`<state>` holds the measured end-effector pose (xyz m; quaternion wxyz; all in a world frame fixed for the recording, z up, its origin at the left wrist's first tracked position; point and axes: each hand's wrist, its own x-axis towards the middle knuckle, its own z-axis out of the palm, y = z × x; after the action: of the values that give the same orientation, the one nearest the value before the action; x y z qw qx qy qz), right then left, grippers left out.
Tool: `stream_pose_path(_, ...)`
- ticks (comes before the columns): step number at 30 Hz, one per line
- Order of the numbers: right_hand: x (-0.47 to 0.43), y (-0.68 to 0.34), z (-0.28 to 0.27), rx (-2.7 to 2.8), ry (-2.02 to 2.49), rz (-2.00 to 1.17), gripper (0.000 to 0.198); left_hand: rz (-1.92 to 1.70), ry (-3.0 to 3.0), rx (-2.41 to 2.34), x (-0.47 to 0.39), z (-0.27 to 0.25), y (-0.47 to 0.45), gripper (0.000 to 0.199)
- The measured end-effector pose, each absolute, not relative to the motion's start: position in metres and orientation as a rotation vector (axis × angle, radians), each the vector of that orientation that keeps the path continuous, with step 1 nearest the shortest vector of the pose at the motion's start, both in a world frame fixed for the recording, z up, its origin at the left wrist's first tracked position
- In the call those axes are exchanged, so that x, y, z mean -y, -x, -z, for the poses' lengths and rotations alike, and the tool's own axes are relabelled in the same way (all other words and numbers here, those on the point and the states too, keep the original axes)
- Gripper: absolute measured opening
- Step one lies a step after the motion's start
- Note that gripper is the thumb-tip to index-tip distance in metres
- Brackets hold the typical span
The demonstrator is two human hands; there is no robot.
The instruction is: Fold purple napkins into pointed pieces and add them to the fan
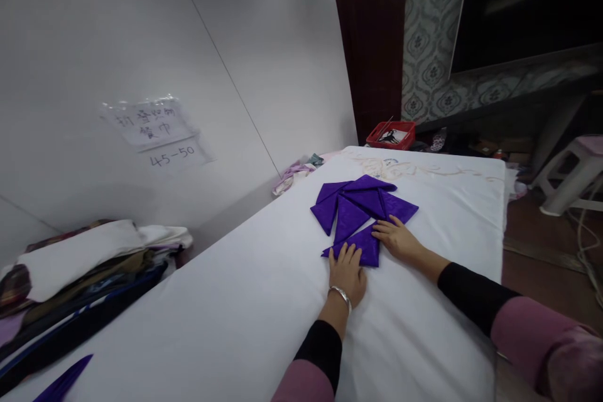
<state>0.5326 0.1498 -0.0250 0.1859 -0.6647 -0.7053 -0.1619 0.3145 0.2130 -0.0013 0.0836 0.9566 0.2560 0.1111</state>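
Observation:
Several purple cloth napkins (349, 220), folded into pointed shapes, lie overlapping in a fan-like ring on the white tablecloth (245, 301). My left hand (347, 270), with a silver bangle at the wrist, rests flat with fingers spread on the lower edge of the nearest folded napkin (370, 251). On that napkin's upper right corner lie the fingertips of my right hand (398, 239), stretched out. Part of the nearest napkin is hidden under my fingers. Another piece of purple cloth (66, 380) shows at the lower left.
Stacked folded fabrics (94, 270) sit along the left, beside the white wall. Crumpled pink cloth (296, 176) lies at the table's far left edge. A red basket (391, 135) stands beyond the far end. To the right is a white stool (572, 169) with a cable near it.

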Motion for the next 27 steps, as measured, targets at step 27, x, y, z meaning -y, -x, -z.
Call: stream_pose_path(27, -0.138, -0.499, 0.023, 2.025, 1.729, 0.351, 0.049, -0.418, -2.829, -0.833, -0.209, 0.007, -0.296, 0.048)
